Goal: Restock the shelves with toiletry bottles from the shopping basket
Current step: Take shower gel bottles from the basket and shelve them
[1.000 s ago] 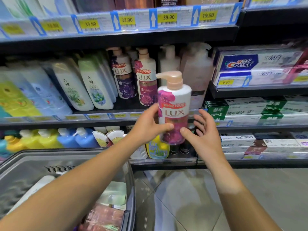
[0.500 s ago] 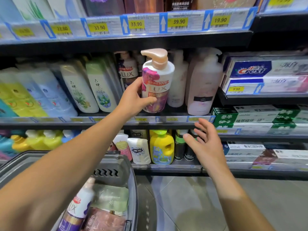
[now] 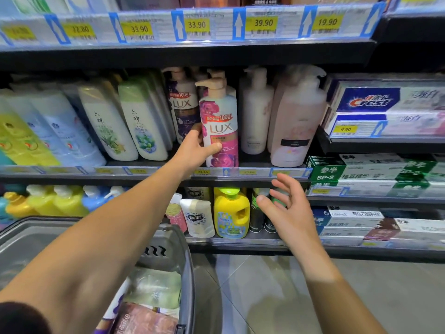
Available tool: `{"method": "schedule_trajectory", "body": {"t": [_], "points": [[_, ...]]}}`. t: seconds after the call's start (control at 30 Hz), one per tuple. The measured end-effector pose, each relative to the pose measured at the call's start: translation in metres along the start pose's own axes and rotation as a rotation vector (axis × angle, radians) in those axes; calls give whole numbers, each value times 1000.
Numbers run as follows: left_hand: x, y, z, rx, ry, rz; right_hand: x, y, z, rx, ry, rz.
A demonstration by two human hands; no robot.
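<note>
A pink-and-white LUX pump bottle [image 3: 221,126] stands upright at the front of the middle shelf [image 3: 252,171], to the right of a purple LUX bottle [image 3: 183,104]. My left hand [image 3: 196,150] grips its lower left side, thumb across the front. My right hand [image 3: 289,208] hovers open below the shelf edge, fingers spread, holding nothing. The grey shopping basket [image 3: 185,259] sits at lower left with several packs and a bottle inside, partly hidden by my left arm.
White and green bottles [image 3: 142,124] lean left of the LUX bottles; pale pump bottles [image 3: 298,116] stand to the right. Toothpaste boxes [image 3: 385,104] fill the right shelves. Small bottles and a yellow jug [image 3: 231,213] occupy the lower shelf. Tiled floor lies below.
My left hand carried the pink LUX bottle up from chest height and set it down on the middle shelf. My right hand let go of it and stayed low, open.
</note>
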State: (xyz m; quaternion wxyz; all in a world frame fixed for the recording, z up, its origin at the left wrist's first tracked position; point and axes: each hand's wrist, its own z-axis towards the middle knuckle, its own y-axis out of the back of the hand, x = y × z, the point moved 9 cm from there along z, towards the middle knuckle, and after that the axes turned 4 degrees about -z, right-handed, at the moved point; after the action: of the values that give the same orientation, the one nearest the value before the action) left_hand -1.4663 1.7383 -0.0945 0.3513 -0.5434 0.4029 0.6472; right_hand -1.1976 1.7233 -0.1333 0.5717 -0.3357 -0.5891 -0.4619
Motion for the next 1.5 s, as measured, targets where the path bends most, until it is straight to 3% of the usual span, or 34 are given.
{"method": "schedule_trajectory", "body": {"t": [0.47,0.9,1.13,1.5], "points": [[-3,-1,-2,90,67,15,-4,-11,-3,44,-31,-42],[-5,2,-7,72,98,54,-4,-12,-8,59,-22,-78],[-21,12,-15,52,62,216,5,-27,-17,109,4,-168],[0,101,-170,-55,30,565,39,-127,-73,329,271,-611]]}}
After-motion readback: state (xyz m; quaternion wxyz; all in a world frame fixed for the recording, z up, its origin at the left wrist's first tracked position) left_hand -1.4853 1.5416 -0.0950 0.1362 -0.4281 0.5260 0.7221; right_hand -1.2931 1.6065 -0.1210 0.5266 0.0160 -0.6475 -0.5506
